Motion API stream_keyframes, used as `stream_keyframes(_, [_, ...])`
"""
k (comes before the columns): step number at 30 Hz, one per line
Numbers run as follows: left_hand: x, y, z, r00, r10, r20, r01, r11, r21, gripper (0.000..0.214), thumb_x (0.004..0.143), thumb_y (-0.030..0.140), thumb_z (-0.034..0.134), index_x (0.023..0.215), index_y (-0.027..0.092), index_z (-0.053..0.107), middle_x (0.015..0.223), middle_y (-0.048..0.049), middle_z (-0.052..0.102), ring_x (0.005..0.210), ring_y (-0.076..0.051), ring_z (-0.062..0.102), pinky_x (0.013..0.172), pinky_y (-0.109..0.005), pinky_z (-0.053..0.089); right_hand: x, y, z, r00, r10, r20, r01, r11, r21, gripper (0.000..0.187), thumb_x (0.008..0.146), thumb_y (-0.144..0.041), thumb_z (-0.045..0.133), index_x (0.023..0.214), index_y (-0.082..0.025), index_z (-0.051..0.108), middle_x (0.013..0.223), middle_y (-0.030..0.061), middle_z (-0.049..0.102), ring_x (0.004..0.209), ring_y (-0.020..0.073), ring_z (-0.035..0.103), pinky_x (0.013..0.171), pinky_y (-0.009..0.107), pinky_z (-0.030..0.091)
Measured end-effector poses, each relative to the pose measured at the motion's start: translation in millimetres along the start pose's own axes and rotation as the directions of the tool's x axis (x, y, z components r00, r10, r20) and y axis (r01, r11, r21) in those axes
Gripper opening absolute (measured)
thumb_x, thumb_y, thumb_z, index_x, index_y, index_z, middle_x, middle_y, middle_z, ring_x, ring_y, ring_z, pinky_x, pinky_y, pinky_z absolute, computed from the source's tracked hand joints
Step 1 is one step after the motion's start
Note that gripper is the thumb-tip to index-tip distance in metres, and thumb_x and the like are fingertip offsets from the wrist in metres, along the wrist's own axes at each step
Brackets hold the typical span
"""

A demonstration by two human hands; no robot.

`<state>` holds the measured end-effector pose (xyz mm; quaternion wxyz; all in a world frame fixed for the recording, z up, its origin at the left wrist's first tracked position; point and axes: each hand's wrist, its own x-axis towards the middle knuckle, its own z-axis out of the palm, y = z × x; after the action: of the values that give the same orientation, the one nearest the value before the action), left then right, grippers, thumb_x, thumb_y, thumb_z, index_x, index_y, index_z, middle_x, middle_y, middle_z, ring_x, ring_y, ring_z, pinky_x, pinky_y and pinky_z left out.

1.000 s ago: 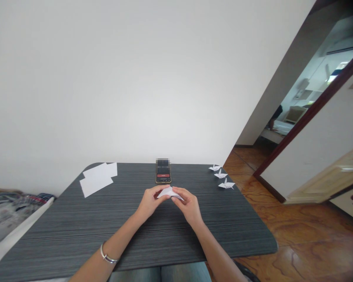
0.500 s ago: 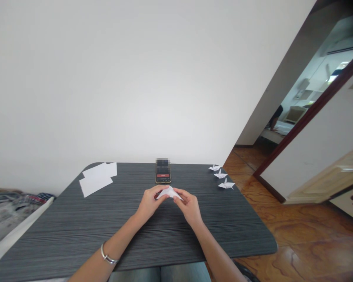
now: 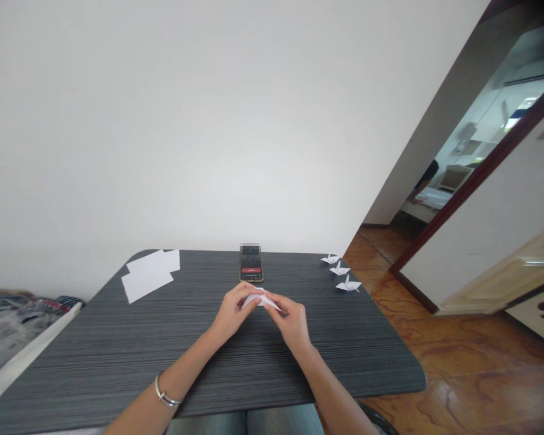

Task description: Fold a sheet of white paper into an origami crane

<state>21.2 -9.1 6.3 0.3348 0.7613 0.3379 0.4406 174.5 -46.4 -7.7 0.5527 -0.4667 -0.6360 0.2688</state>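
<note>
A small folded piece of white paper (image 3: 252,298) is held between my two hands, above the middle of the dark table. My left hand (image 3: 232,309) pinches its left side between thumb and fingers. On the right side, my right hand (image 3: 292,316) grips the paper the same way, and the fingertips of both hands nearly meet at its centre. Fingers cover much of the paper, so its exact folds cannot be made out. Just beyond my hands a phone (image 3: 251,273) with a lit screen stands on the table.
Several white paper sheets (image 3: 149,284) lie overlapping at the table's back left. Three folded paper cranes (image 3: 348,285) stand in a row at the right edge. A white wall (image 3: 254,133) rises behind the dark table (image 3: 163,338). A person's arm (image 3: 421,183) shows through the far doorway.
My fingertips have come closer together over the top of the folded paper and now hide more of its peak. The sheets, cranes and phone stay where they were.
</note>
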Motion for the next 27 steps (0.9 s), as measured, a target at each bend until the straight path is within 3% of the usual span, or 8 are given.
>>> stream_keyframes(12, [-2,4,2.3,0.999,0.016,-0.046,-0.014,0.999,0.049,0.019,0.079,0.026,0.048,0.088,0.017,0.063,0.08,-0.0055,0.057,0.071,-0.014,0.053,0.056,-0.021,0.042,1,-5,0,0.999,-0.047,-0.009,0.047,0.999,0.022,0.019,0.075,-0.021,0.055,0.091,-0.022,0.065,0.096,0.0066,0.064,0.09,0.0215,0.059,0.071,0.032,0.052])
stream_keyframes(20, [-2,4,3.1,0.996,0.025,-0.085,-0.018,0.997,0.077,0.019,0.079,0.023,0.046,0.087,0.017,0.062,0.081,-0.0053,0.059,0.075,-0.016,0.055,0.066,-0.025,0.043,1,-8,0,0.998,-0.053,0.019,0.053,0.999,0.005,0.024,0.074,-0.021,0.054,0.095,-0.022,0.063,0.1,0.007,0.062,0.084,0.0205,0.061,0.06,0.027,0.054])
stream_keyframes(27, [-1,1,3.0,0.998,0.049,-0.048,-0.047,0.998,0.047,0.021,0.078,0.022,0.05,0.094,0.019,0.062,0.102,-0.0084,0.055,0.094,-0.019,0.052,0.08,-0.032,0.042,0,-2,0,1.0,0.007,-0.026,-0.006,0.999,0.037,0.025,0.076,-0.021,0.051,0.098,-0.022,0.063,0.1,0.0059,0.064,0.088,0.0217,0.06,0.067,0.032,0.054])
